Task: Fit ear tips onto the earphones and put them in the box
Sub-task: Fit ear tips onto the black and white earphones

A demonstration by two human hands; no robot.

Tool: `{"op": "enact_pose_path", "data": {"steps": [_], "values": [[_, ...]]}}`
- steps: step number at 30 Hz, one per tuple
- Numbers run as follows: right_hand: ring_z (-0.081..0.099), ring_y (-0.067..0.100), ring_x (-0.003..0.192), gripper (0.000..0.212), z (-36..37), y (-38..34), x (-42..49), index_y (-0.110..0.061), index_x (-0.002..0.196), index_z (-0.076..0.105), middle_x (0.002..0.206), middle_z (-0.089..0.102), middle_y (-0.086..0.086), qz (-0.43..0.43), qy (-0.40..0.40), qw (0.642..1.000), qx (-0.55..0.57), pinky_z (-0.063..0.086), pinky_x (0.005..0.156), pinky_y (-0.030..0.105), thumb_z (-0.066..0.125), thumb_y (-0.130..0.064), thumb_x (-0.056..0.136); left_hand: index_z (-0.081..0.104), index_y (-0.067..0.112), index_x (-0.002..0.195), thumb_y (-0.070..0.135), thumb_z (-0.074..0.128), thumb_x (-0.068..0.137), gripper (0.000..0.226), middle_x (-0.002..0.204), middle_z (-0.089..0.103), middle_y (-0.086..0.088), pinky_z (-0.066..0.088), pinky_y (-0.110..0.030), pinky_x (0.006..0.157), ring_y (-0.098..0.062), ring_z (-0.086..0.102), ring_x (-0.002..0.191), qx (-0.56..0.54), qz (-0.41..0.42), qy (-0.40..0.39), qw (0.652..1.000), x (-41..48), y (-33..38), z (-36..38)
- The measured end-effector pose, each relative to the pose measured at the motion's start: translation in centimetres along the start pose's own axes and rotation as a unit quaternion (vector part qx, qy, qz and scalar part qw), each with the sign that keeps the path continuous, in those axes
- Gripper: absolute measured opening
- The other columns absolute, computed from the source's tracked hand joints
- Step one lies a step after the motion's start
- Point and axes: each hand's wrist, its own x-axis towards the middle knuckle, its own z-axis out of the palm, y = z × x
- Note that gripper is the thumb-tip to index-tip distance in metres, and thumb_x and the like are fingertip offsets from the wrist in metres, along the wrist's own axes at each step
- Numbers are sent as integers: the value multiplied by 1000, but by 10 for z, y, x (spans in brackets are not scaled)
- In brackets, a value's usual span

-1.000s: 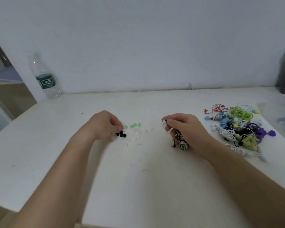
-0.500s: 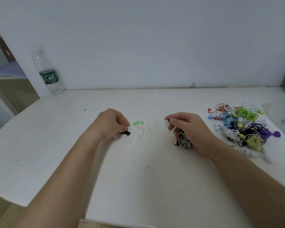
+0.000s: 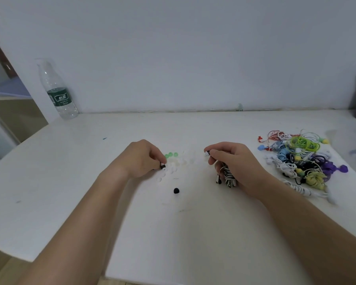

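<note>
Two hands at table centre: left hand pinches black ear tip; right hand grips coiled earphone, bud at fingertips, tip near, to its left. Spare tip nearer front edge.

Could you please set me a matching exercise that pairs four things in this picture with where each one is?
Things:
1. water bottle
2. striped earphones
3. loose black ear tip
4. pile of coloured earphones

Places:
A. lying alone near the middle of the table
B. gripped in the right hand
C. standing at the far left, by the wall
D. heaped on the right side of the table

Pairs: 1-C, 2-B, 3-A, 4-D.
</note>
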Motion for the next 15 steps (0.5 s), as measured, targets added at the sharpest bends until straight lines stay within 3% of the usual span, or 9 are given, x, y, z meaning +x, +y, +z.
{"op": "enact_pose_path", "data": {"steps": [6, 10, 15], "values": [[52, 16, 55, 17, -1, 1, 0, -6, 98, 74, 73, 66, 6, -2, 0, 1000, -3, 45, 46, 25, 57, -5, 97, 75, 33, 77, 16, 72, 83, 18, 85, 73, 16, 42, -11, 63, 3, 62, 73, 15, 21, 24, 999, 0, -1, 4], [51, 17, 55, 17, -1, 1, 0, -5, 98, 74, 73, 65, 6, 0, -1, 1000, 2, 44, 46, 26, 56, -5, 97, 75, 28, 77, 13, 69, 84, 18, 78, 71, 15, 47, -16, 65, -3, 64, 73, 10, 12, 26, 1000, 0, 0, 2], [51, 17, 56, 17, -1, 1, 0, -5, 98, 74, 74, 65, 7, 2, -1, 1000, 5, 44, 46, 26, 56, -5, 97, 73, 26, 80, 12, 67, 87, 17, 79, 72, 7, 43, -19, 59, -9, 61, 65, -58, 9, 10, 998, 1, -5, 0]]}}
